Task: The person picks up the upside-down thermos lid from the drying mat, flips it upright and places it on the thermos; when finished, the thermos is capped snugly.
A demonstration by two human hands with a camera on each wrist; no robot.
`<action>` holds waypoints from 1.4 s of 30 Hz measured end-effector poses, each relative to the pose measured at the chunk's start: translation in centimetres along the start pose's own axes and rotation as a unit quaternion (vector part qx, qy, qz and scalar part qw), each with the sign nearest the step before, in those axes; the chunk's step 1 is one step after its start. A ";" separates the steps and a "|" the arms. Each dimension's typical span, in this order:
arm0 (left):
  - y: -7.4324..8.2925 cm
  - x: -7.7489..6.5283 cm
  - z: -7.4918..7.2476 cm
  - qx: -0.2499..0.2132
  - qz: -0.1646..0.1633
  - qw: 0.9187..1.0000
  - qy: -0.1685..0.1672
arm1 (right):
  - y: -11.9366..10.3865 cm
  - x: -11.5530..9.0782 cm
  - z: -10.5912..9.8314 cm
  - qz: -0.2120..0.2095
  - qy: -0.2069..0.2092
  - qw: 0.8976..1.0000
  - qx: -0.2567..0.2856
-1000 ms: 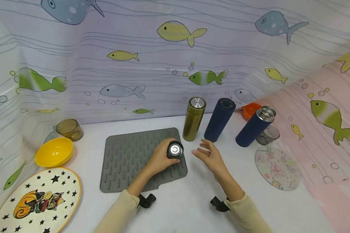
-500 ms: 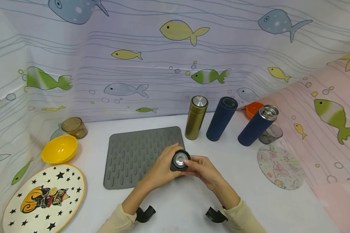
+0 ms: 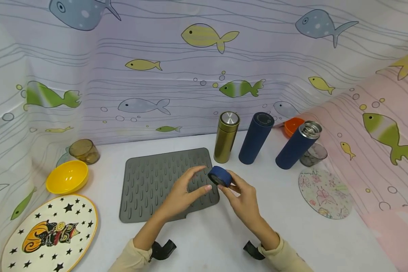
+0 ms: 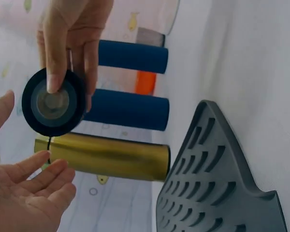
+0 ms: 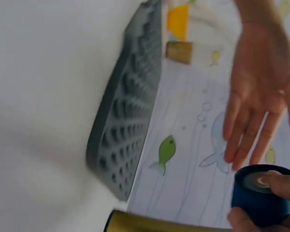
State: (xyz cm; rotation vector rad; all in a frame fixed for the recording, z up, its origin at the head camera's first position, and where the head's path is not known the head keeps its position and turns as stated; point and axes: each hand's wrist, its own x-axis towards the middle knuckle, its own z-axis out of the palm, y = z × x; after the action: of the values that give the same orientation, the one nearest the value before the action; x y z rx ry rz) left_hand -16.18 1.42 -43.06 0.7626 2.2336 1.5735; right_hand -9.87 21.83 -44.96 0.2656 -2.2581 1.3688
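My right hand [image 3: 244, 199] pinches a blue bottle cap [image 3: 220, 176] by its edge, thumb on the dark underside. Facing the left wrist camera, the cap [image 4: 52, 104] shows a black ring round a paler centre. Just left of it my left hand [image 3: 179, 194] stands with fingers and thumb spread, holding nothing, over the grey ridged mat [image 3: 156, 185]. Behind the hands are a gold thermos [image 3: 225, 141] with a steel-topped lid and a blue thermos [image 3: 255, 141] with its lid on. Farther right leans a blue thermos [image 3: 294, 149] without a lid, its steel mouth showing.
On the left are a yellow bowl [image 3: 67, 177], an amber glass [image 3: 85, 152] and an oval plate with stars [image 3: 59, 206]. To the right lie an orange bowl [image 3: 293, 126], a clear glass [image 3: 314, 155] and a round floral board [image 3: 326, 196]. A fish-print cloth [image 3: 139, 87] hangs behind.
The left hand held the cap alone, then both hands were on it. Now the left hand has let go and the right hand holds the cap, tilted with its blue side up.
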 end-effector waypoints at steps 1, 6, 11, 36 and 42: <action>0.0 0.0 -0.1 -0.004 0.000 1.000 -0.002 | 0.0 0.1 -0.1 -0.041 0.007 0.998 -0.040; 0.1 0.0 -0.1 -0.020 0.003 1.000 -0.010 | 0.4 0.4 -0.8 -0.222 0.022 0.954 -0.202; 0.5 0.4 0.0 -0.021 0.022 0.999 -0.033 | 0.7 0.9 -1.2 -0.370 0.033 0.885 -0.280; 2.5 4.7 3.2 -0.042 0.123 0.991 0.004 | 4.4 1.7 -5.7 -0.270 0.120 0.908 -0.298; 4.9 7.1 3.3 -0.031 0.145 0.989 -0.015 | 7.6 2.9 -9.5 -0.118 0.254 0.916 -0.288</action>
State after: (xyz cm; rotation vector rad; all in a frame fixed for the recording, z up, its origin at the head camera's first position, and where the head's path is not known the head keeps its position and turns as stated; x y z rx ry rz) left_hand -19.00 9.31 -39.23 1.1279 2.1151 1.7361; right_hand -12.62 33.99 -45.81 -0.0246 -1.9866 0.5208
